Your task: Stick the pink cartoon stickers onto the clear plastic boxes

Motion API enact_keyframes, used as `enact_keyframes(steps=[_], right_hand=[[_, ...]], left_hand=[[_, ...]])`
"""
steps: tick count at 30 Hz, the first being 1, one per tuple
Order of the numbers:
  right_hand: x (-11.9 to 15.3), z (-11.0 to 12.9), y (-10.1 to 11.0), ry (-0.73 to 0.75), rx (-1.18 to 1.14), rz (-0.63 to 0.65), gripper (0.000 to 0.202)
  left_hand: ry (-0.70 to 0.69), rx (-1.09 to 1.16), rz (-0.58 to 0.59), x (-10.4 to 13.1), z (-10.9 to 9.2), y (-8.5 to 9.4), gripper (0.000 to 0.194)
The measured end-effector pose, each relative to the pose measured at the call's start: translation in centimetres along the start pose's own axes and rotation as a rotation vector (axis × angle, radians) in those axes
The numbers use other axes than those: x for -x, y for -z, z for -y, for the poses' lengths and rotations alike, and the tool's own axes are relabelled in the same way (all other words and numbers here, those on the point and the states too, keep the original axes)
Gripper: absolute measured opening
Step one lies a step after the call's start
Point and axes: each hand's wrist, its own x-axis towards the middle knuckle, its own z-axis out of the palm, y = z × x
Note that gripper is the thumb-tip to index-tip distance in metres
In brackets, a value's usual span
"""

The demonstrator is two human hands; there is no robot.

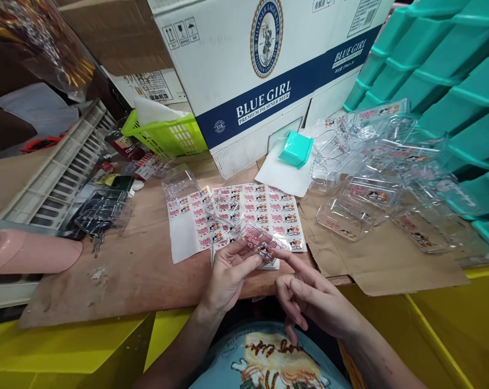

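My left hand (230,274) grips a clear plastic case (255,241) by its lower left edge, thumb on top. A cat sticker with pink lettering shows on the case. My right hand (309,292) holds nothing; its index finger reaches out to the right end of the case, while the other fingers curl loosely apart. Beneath the case lie sheets of the same cat stickers (250,205), with a bare backing strip (183,237) at their left. Another clear plastic piece (223,208) rests on the sheets, and one more clear case (179,181) sits at their upper left corner.
Stickered clear cases (374,189) are heaped at the right on cardboard (402,275). Behind stand a beer carton (228,65), a lime basket (183,135) and stacked teal boxes (463,81). A small teal box (296,149) lies on white paper. A pink bottle (29,251) is at left.
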Motion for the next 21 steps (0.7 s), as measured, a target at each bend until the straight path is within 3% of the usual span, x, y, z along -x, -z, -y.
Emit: enact_keyframes(steps=[11,17,21], right_hand=[[-0.14,0.3,-0.49,-0.05,-0.007,-0.062,0.063],[-0.3,0.21,-0.69,-0.069,0.005,-0.103,0.058],[-0.47,0.27,-0.85,-0.078,-0.002,-0.109,0.061]], left_hand=[[-0.005,0.028,-0.012,-0.16,0.52,0.52,0.028],[0.014,0.148,-0.088,0.01,0.37,0.77,0.013],[0.017,0.145,-0.04,0.07,0.24,0.79,0.021]])
